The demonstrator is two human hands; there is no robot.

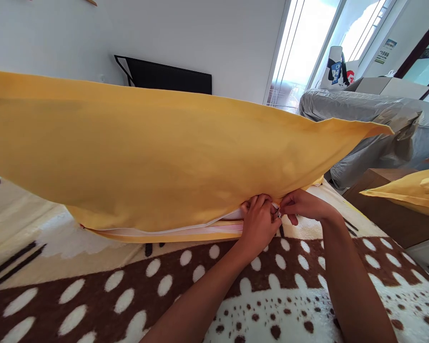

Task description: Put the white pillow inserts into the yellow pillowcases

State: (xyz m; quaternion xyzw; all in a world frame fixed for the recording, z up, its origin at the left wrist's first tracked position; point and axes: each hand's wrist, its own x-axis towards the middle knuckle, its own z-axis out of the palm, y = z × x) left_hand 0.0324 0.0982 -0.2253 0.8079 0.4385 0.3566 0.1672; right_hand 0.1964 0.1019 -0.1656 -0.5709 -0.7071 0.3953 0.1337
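A large yellow cushion (186,157) stands on its edge on the bed, its open side facing me along the bottom. A pale zipper (186,232) runs along that opening, parted from the left end up to my hands, with whitish lining showing inside. My left hand (260,216) is closed on the zipper's edge near the right end of the gap. Beside it, my right hand (305,205) pinches at the same spot, its fingertips almost touching the left ones. A small metallic piece, apparently the zipper slider (279,213), shows between the fingertips.
A brown and cream spotted blanket (164,285) lies under the cushion. Another yellow cushion (411,190) rests at the right on a brown box-like piece (375,209). Behind stand a plastic-wrapped grey bundle (357,109), a black panel (171,76) and a bright window (303,47).
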